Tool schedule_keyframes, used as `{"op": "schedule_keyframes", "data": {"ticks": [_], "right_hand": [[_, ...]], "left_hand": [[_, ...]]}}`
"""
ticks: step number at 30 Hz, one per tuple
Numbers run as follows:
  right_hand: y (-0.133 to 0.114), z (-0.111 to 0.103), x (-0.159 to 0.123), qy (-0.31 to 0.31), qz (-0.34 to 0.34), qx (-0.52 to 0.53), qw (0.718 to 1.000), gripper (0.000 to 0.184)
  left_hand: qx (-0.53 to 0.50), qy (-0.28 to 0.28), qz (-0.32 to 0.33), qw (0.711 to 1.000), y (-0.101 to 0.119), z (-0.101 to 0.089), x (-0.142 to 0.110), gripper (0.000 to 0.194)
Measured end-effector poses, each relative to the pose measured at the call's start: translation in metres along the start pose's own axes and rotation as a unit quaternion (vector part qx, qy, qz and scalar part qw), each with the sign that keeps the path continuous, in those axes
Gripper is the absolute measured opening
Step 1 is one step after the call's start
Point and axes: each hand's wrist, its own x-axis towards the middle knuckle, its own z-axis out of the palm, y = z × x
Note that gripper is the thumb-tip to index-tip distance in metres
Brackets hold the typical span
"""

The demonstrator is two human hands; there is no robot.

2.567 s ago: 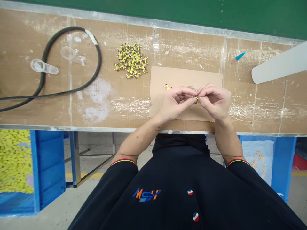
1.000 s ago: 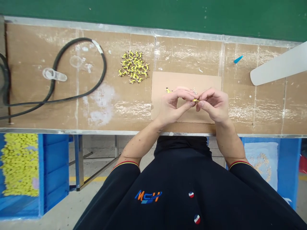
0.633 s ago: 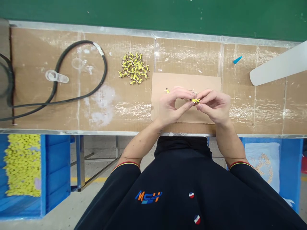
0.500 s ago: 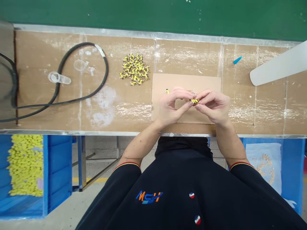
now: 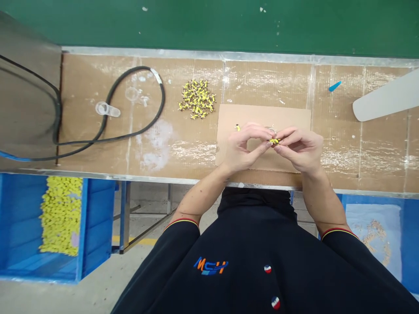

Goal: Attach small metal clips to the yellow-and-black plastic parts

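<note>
We've got a small yellow-and-black figure (image 5: 275,141) pinched between left hand (image 5: 244,146) and right hand (image 5: 305,149) over flat tan cardboard sheet (image 5: 290,116), likely adjusting it; next move needs steady grip.

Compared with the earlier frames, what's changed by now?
The small yellow figure at the fingertips of the left hand and right hand appears turned and more exposed. The view swung left, showing more of the blue bin. Nothing was visibly released; the yellow pile and cardboard sheet stayed put.

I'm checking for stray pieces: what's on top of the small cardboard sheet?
A yellow piece, partly behind the left hand, and an unclear small pale item. What that hand and the right hand cover is hidden.
</note>
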Motion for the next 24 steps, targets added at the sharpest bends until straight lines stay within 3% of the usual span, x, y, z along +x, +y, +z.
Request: {"op": "schedule_keyframes", "data": {"ticks": [14, 24], "right_hand": [[-0.0001, -0.0008, 0.0014, -0.01, -0.037, 0.017, 0.999, 0.009], [0.003, -0.0008, -0.0015, -0.014, -0.014, -0.018, 1.0, 0.009]], "left_hand": [[-0.023, -0.007, 0.045, 0.999, -0.0053, -0.0026, 0.0026, 0.021], [0.026, -0.004, 0.009, 1.0, -0.0004, 0.0006, -0.0014, 0.007]]}}
